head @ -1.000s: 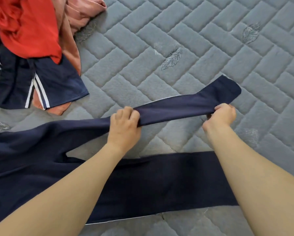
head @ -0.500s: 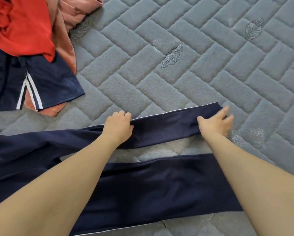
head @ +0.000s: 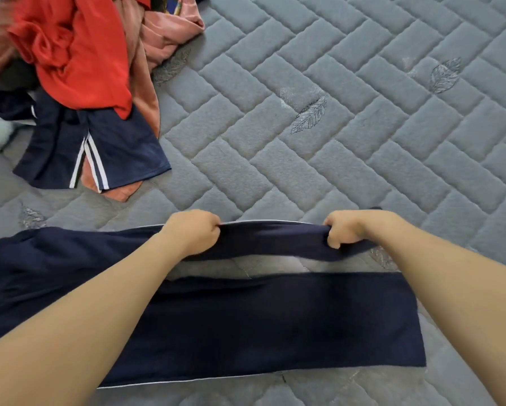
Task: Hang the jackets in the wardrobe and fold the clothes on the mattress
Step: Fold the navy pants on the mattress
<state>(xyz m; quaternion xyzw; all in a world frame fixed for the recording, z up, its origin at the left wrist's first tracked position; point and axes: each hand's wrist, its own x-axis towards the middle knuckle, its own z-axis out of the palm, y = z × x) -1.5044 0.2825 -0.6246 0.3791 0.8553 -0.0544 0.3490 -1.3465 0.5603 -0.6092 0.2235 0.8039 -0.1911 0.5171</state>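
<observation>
Grey quilted mattress [head: 319, 159] fills the view, herringbone stitch pattern with embroidered leaf motifs. Navy trousers [head: 275, 323] lie spread across the near part of it, waist end to the left, legs running right. Near leg flat on the mattress, thin white piping along its near edge. Far leg lifted off the surface and pulled taut between both hands, a strip of bare mattress visible between the two legs.

Clothes pile [head: 78, 92] at far left on the mattress, well apart from the trousers: red garment [head: 81, 60] on top, pink-salmon garment [head: 160, 36] beside and under it, navy shorts with white side stripes [head: 99, 153] sticking out at the near edge of the pile. Something pale at the far left edge, too blurred to tell what.

Both forearms bare, reaching forward from the bottom corners, converging slightly toward the far leg. Left hand [head: 191, 231] fisted, knuckles up, fingers curled round the upper edge of the far leg about midway along it. Right hand [head: 347, 228] also clenched on the same leg near its hem end, fabric bunched in the grip, thumb tucked under. Hands level with each other, well apart, fabric stretched straight between them.
</observation>
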